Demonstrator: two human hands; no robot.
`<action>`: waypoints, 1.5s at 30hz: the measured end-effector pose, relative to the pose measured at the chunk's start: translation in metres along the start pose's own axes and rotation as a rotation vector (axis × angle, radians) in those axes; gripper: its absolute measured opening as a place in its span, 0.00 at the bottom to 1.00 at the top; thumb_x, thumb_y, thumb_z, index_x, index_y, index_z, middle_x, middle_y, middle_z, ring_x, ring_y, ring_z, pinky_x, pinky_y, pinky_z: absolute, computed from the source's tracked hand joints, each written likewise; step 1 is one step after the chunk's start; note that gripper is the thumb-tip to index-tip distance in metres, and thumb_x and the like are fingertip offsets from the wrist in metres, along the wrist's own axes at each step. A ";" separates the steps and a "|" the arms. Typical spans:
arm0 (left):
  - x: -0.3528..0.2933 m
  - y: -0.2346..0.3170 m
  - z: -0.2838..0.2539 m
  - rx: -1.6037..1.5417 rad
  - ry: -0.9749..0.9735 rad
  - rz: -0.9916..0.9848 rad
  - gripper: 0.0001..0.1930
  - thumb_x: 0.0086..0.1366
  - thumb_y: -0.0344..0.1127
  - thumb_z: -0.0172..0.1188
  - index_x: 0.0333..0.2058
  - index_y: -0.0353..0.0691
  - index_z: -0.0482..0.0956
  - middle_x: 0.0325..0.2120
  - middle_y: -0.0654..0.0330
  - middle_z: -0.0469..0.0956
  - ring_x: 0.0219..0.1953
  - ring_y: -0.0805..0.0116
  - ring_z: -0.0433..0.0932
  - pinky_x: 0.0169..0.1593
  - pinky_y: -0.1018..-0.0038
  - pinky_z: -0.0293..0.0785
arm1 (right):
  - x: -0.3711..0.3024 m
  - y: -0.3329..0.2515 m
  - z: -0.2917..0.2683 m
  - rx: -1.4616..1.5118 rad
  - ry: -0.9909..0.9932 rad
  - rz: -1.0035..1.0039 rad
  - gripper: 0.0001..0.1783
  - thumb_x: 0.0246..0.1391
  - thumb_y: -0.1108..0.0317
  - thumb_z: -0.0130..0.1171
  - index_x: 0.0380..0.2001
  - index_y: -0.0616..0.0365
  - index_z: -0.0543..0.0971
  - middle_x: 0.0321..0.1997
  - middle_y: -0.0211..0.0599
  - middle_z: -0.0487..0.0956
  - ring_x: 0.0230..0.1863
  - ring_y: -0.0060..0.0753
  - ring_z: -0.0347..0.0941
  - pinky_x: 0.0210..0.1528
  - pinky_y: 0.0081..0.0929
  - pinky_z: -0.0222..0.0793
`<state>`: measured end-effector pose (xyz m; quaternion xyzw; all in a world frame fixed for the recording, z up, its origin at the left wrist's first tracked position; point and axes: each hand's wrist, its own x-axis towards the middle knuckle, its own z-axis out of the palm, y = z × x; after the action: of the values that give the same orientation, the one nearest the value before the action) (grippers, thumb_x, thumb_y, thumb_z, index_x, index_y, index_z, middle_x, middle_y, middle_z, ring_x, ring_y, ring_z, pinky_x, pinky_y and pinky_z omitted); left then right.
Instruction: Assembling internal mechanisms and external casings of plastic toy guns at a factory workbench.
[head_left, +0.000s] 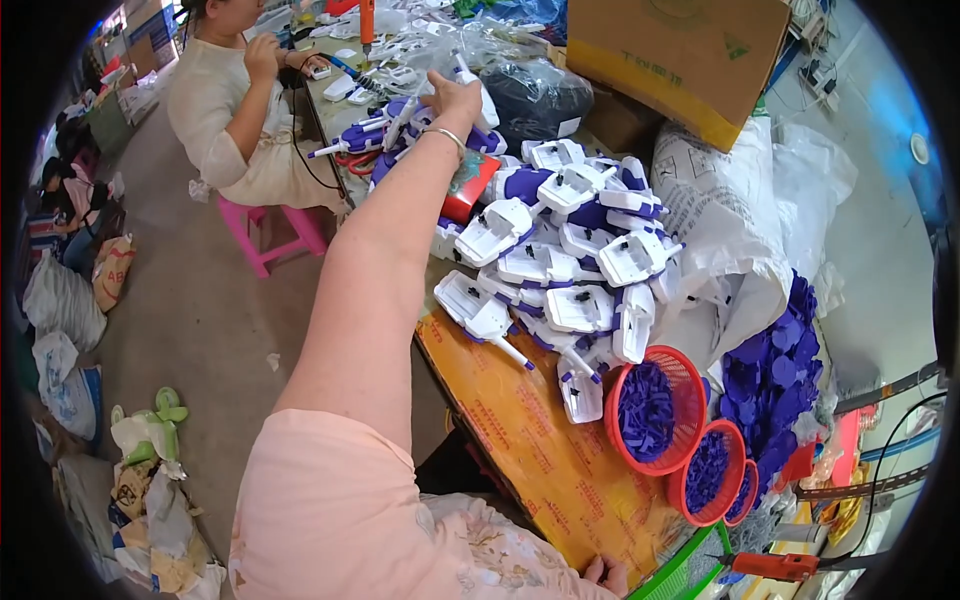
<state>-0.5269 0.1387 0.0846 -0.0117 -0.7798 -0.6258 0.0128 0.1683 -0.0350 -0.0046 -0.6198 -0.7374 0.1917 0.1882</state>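
My left arm stretches across to the far end of the table. My left hand (455, 100), with a bangle at the wrist, is closed on a white plastic housing (481, 98) with a narrow handle. Beneath and beside it lie more white and purple housings, a red box (471, 190) and red-handled scissors (356, 163). A large heap of white housings with purple backs (575, 255) covers the table to the right of my forearm. Low in the view, my right hand (606, 575) is by the table's near edge, its fingers curled; what they hold, if anything, is hidden.
Red baskets (655, 462) hold small purple parts, beside a pile of purple discs (775, 370). An orange-handled electric screwdriver (775, 566) lies by a green basket (685, 565). A white sack (715, 200) and cardboard box (680, 60) stand behind. Another person (225, 110) sits on a pink stool (265, 235).
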 end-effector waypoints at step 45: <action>-0.440 0.032 0.073 0.479 -1.159 1.442 0.09 0.52 0.28 0.53 0.31 0.31 0.78 0.30 0.44 0.78 0.33 0.45 0.77 0.38 0.62 0.73 | -0.016 0.047 -0.048 0.418 0.310 -0.418 0.08 0.39 0.83 0.60 0.25 0.61 0.76 0.18 0.38 0.73 0.17 0.35 0.71 0.20 0.24 0.66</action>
<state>-0.0860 0.2158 0.0851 -0.7946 -0.5773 -0.1877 0.0091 0.2349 -0.0411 0.0116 -0.4248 -0.7558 0.1994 0.4566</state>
